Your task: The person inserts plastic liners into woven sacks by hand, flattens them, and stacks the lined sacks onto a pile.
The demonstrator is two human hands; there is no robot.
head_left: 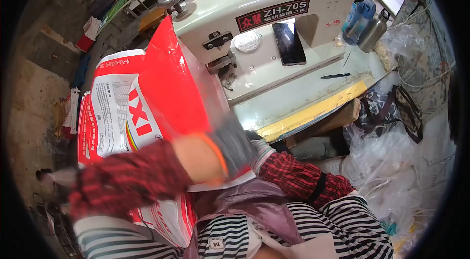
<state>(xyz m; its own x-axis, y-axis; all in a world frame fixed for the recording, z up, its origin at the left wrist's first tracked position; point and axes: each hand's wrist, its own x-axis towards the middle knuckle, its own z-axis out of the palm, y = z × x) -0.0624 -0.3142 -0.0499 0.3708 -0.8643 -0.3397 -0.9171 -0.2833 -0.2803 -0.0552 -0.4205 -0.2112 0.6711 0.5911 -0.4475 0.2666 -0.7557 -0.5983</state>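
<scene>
While the grey-gloved left hand (234, 145) grips the glossy red printed woven sack (171, 88), fingers seemingly closed on its edge, feeding it toward the cream sewing machine (264, 4) at one o'clock, the right hand's (254, 137) fingers stay hidden.

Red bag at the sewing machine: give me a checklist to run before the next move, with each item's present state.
1. Left hand on the red bag: ok, the gloved hand is against its lower edge, though blurred.
2. Right hand: cannot tell, it is hidden behind the bag and the left arm.
3. Bag edge at the sewing head: ok, the bag's upper part lies right beside it.
4. Phone clear of the bag: ok, it lies on the machine bed, apart.
5. Pen: ok, it lies apart on the bed.
6. Stack of printed bags: ok, lying beside the red bag.
</scene>
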